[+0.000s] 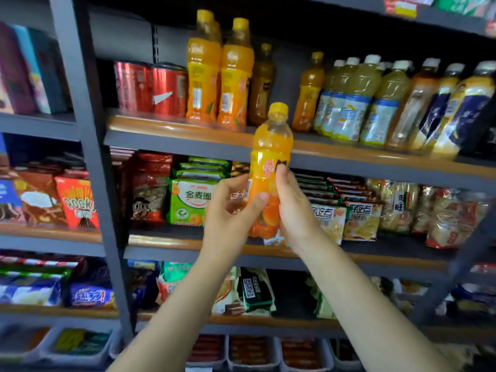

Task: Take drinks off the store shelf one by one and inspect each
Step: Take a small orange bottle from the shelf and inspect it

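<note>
An orange juice bottle with a yellow cap stands upright in front of the shelves, off the shelf. My left hand grips its lower left side, thumb across the label. My right hand holds its right side, fingers behind the bottle. On the drinks shelf above stand two taller orange bottles, two red cans, two smaller amber bottles and several pale yellow bottles with white caps.
A dark metal upright divides the shelving. Snack packets fill the shelf behind my hands, more packets lie lower down, and grey bins sit at the bottom. Boxes stand upper left.
</note>
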Available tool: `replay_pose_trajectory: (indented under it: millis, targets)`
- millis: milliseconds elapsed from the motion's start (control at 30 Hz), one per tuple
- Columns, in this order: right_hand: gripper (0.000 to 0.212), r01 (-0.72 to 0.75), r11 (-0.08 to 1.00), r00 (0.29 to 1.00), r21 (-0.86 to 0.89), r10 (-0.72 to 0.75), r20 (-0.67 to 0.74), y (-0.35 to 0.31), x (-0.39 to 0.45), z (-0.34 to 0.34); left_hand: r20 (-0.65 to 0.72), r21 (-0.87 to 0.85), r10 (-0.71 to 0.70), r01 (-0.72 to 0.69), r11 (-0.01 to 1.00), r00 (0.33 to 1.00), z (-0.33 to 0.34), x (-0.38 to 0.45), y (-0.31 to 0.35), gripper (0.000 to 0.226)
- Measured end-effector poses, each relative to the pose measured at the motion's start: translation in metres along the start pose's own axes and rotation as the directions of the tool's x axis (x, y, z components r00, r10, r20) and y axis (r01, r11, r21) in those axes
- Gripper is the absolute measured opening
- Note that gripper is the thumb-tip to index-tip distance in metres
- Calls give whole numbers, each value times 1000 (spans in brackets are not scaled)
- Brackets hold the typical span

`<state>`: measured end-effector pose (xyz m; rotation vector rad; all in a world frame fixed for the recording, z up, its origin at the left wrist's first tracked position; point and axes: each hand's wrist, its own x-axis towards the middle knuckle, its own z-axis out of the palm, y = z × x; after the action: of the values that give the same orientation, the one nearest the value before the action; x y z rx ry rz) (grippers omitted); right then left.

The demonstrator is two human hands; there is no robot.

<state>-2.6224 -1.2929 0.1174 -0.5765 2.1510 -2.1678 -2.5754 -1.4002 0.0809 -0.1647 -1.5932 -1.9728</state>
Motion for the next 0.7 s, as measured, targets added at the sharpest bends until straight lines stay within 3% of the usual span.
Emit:
replay_pose_trajectory:
  millis: [67,133,300,433,533,600,700]
  targets:
    - [106,-30,996,999,86,28,26,20,-13,8,-24,-44,-74,72,996,997,-9,-16,-7,42]
    - [105,-35,990,998,134,27,60,35,-27,16,-34,-51,-121,120,992,992,-13,-28,-11,48]
    - [64,31,977,992,212,-55,110,58,-49,26,-61,-106,-217,210,972,974,-29,-42,-17,48]
    - [50,-51,981,981,189,13,196,61,-55,18,119,-270,-379,397,877,918,-47,-47,-20,46]
    - [57,-145,972,969,186,102,223,62,-54,13,259,-219,-426,482,848,867,-52,-47,-24,62]
    - [64,-144,972,977,183,111,181,63,-52,9,287,-153,-474,528,835,833,-53,-46,-25,58]
    - [39,-95,982,993,165,82,86,60,-51,6,208,-103,-544,571,814,813,-49,-47,-23,48]
